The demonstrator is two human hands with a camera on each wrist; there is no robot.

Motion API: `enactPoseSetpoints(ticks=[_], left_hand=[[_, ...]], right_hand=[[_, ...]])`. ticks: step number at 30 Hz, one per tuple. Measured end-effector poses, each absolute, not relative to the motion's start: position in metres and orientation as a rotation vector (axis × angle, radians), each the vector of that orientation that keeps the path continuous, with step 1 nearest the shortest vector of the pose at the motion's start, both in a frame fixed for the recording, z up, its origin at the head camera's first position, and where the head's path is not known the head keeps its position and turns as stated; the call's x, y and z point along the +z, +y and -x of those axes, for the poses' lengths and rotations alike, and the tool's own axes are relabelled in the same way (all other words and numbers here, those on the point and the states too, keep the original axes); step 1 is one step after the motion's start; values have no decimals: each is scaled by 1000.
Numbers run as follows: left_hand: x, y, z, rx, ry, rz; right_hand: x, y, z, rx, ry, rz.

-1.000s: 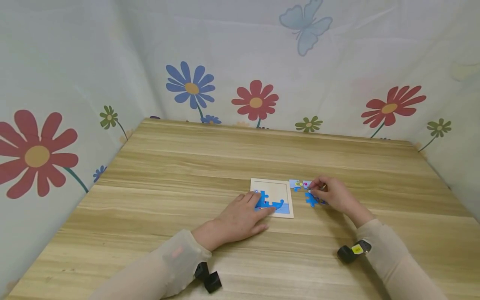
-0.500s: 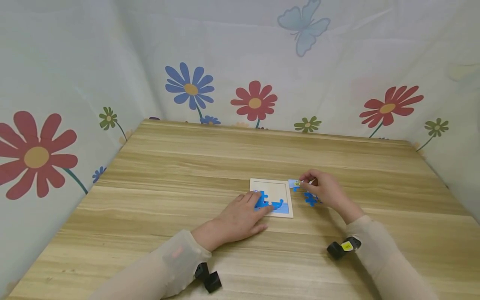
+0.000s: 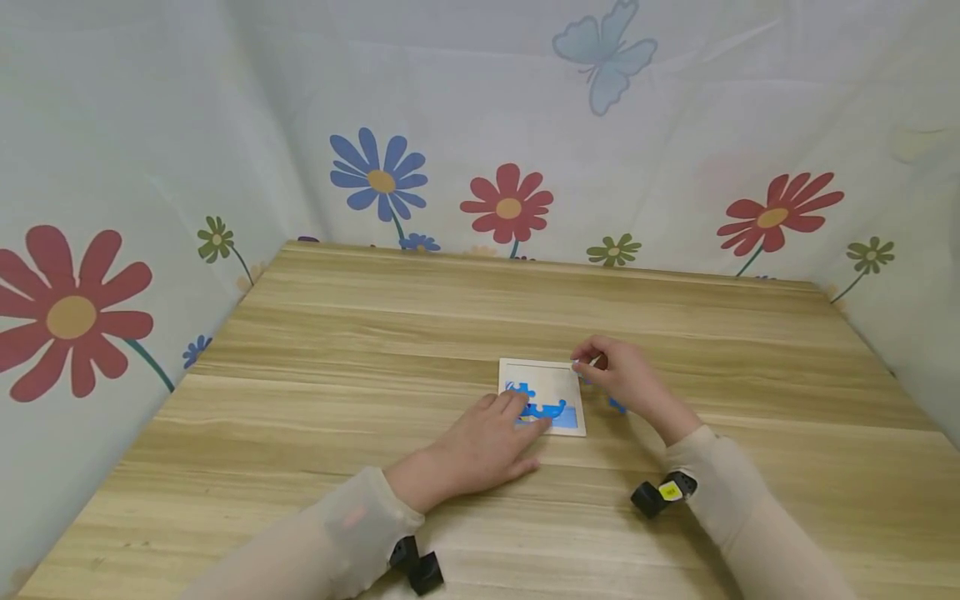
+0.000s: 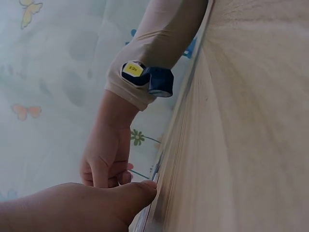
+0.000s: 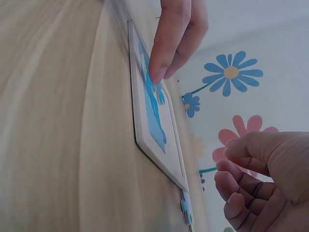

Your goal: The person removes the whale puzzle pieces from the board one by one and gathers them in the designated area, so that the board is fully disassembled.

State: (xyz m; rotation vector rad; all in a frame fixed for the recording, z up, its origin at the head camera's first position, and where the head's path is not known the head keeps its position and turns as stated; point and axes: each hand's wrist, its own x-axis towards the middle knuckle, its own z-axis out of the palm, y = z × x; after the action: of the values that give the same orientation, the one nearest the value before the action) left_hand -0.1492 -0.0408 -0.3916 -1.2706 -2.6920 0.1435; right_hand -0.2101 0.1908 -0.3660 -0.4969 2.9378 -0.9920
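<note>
A square wooden puzzle board (image 3: 539, 362) lies on the table, partly filled with blue jigsaw pieces (image 3: 551, 409). My left hand (image 3: 480, 437) rests on its lower left part, fingers spread over the pieces. In the right wrist view, left fingertips (image 5: 158, 72) touch the picture. My right hand (image 3: 618, 375) hovers at the board's upper right corner, thumb and forefinger pinched. A small pale puzzle piece (image 3: 577, 365) shows at those fingertips in the head view. In the right wrist view the right hand (image 5: 260, 174) appears above the table, its other fingers curled.
A loose blue piece (image 3: 617, 406) lies on the table right of the board, partly covered by the right hand. Another piece (image 5: 186, 210) lies close beside the board's edge. Behind the wooden table (image 3: 375, 333) hangs a white flower-printed cloth (image 3: 450, 100).
My right hand has moved left from above the loose pieces to the board's upper right corner, still pinching. The left hand has shifted slightly on the board, baring more of the upper left piece.
</note>
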Motion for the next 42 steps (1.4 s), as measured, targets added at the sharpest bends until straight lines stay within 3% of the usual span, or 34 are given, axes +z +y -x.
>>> enactPoseSetpoints(ticks=[18, 42], left_hand=[[-397, -38, 145, 135, -2650, 1297], [-395, -37, 144, 168, -2590, 1308]], right_hand=[[-374, 161, 211, -1040, 2851, 631], [-381, 136, 208, -929, 2814, 614]])
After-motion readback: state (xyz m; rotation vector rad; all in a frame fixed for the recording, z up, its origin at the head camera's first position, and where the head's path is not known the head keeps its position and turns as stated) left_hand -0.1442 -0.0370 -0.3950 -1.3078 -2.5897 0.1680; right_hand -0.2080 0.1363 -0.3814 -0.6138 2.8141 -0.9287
